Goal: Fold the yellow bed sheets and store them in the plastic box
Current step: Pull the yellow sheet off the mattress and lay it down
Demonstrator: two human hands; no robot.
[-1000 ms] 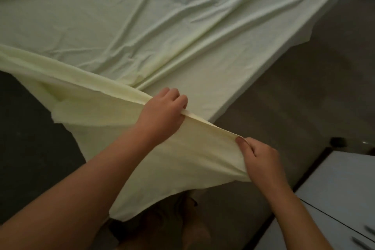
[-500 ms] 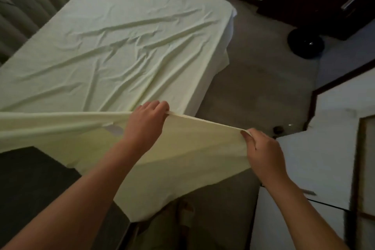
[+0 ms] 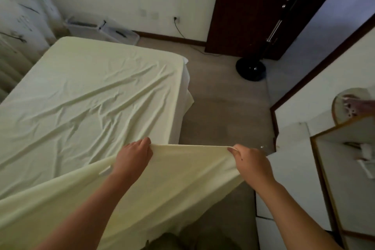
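A person's left hand point(image 3: 133, 157) and right hand point(image 3: 250, 161) each pinch the near edge of a pale yellow sheet point(image 3: 178, 174), fingers curled tight over the hem, the cloth drawn taut between the two grips. Beyond the grips, the rest of the sheet lies wrinkled across the bed point(image 3: 91, 95); below them it sags toward the floor. The fabric looks thin, light and limp, likely to slump wherever it is unsupported, so corners and hem appear the surest holds. A clear plastic box point(image 3: 105, 29) stands far beyond the hands, against the wall past the bed.
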